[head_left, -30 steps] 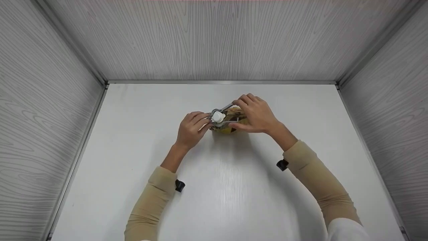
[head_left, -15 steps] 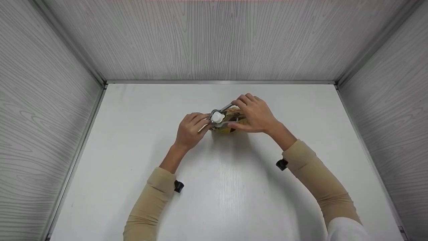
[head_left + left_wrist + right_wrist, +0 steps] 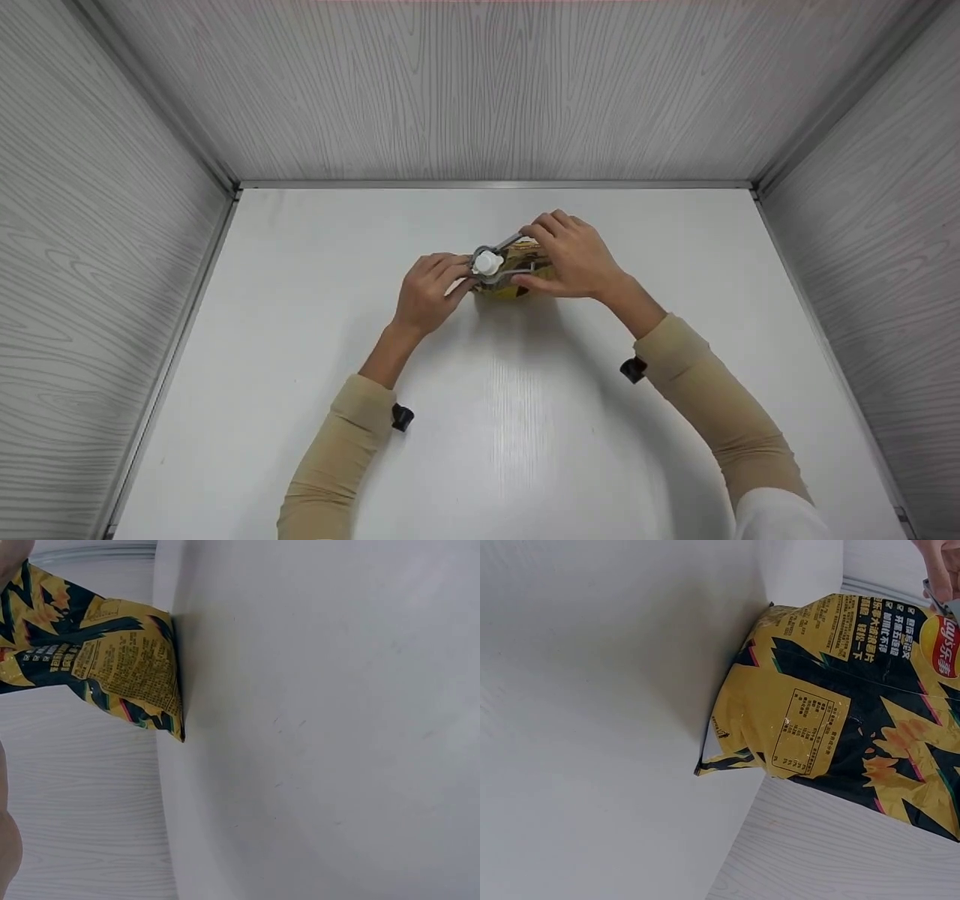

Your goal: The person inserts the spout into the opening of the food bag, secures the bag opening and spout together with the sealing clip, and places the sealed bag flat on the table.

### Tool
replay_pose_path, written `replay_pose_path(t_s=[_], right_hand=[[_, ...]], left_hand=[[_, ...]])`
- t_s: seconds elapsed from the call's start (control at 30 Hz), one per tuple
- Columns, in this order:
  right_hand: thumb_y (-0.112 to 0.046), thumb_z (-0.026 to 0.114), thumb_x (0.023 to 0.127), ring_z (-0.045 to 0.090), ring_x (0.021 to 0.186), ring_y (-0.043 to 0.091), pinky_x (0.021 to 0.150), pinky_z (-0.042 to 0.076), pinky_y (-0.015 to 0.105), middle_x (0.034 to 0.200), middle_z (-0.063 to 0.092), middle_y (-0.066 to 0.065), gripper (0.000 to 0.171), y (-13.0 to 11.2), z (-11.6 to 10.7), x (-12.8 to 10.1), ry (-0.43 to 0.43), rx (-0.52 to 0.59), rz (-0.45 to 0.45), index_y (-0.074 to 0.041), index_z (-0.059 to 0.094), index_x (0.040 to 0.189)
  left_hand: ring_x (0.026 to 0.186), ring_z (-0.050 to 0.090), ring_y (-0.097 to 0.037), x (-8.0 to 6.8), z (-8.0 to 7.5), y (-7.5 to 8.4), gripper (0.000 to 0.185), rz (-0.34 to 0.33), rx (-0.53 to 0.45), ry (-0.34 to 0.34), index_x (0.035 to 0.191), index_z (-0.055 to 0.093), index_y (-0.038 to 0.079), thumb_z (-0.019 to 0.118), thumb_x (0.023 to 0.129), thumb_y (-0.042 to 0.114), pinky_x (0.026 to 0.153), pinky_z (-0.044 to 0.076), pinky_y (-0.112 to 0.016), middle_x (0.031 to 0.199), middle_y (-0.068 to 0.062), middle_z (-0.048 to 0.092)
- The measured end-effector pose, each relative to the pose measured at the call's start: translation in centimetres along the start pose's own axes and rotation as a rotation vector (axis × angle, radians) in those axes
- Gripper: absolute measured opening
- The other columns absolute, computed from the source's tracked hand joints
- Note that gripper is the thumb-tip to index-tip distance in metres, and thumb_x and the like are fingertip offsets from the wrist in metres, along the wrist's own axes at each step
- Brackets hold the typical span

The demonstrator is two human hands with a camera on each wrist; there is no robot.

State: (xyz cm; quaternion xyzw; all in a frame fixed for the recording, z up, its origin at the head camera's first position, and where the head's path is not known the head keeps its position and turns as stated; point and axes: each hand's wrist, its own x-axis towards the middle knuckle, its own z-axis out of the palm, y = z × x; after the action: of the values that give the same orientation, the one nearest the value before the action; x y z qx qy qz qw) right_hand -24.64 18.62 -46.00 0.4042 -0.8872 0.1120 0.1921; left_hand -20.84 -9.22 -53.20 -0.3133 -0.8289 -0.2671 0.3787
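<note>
Right wrist view shows the bag [image 3: 810, 705] best: black and yellow, glossy, plump in its lower half, upright over the table [image 3: 480, 420] near the back wall [image 3: 480, 90]. Its film looks thin and slippery, and I would judge it light, soft and full of something brittle (squeezing the belly would likely crush it). Its flat upper edge seems the safer hold. A grey clip [image 3: 511, 241] lies at that top, stiff by its look, its two arms spread in a V around a white cap [image 3: 487, 262]. The left hand [image 3: 430, 290] pinches the clip beside the cap; whether film is caught under those fingertips too, I cannot tell. The right hand [image 3: 574, 255] grips the spread arms, fingers bent over the far one, thumb against the near one. Further out come tan sleeves [image 3: 712, 405] with small black cameras [image 3: 634, 369].
</note>
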Motion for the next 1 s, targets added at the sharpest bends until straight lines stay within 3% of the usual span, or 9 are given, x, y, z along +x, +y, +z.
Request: replay_pose_path(t_s=[0.23,0.47,1.0], right_hand=[[-0.073,0.055,0.097,0.066,0.108,0.032,0.091,0.058,0.051,0.118,0.068,0.012,0.071,0.07,0.09,-0.13,0.032,-0.001,-0.003,-0.01,0.063,0.129],[-0.064,0.066,0.094,0.066,0.106,0.032,0.091,0.059,0.05,0.117,0.068,0.012,0.064,0.09,0.01,-0.22,0.052,0.003,-0.008,-0.01,0.064,0.127],[-0.057,0.069,0.095,0.066,0.107,0.032,0.09,0.059,0.05,0.119,0.069,0.012,0.058,0.09,-0.02,-0.19,0.063,0.024,0.0,-0.012,0.067,0.131]], left_hand=[[0.102,0.075,-0.022,0.22,-0.04,0.04,0.017,0.007,-0.003,0.001,0.1,0.075,0.007,0.085,0.089,0.014,0.088,0.06,-0.036,0.109,-0.006,0.08],[0.101,0.075,-0.023,0.42,-0.1,0.11,0.016,0.015,-0.014,0.014,0.098,0.075,0.006,0.085,0.088,0.012,0.088,0.06,-0.036,0.108,-0.007,0.08],[0.099,0.074,-0.022,0.54,0.04,-0.12,0.013,0.057,0.01,0.029,0.095,0.076,0.007,0.086,0.088,0.012,0.086,0.06,-0.035,0.106,-0.006,0.081]])
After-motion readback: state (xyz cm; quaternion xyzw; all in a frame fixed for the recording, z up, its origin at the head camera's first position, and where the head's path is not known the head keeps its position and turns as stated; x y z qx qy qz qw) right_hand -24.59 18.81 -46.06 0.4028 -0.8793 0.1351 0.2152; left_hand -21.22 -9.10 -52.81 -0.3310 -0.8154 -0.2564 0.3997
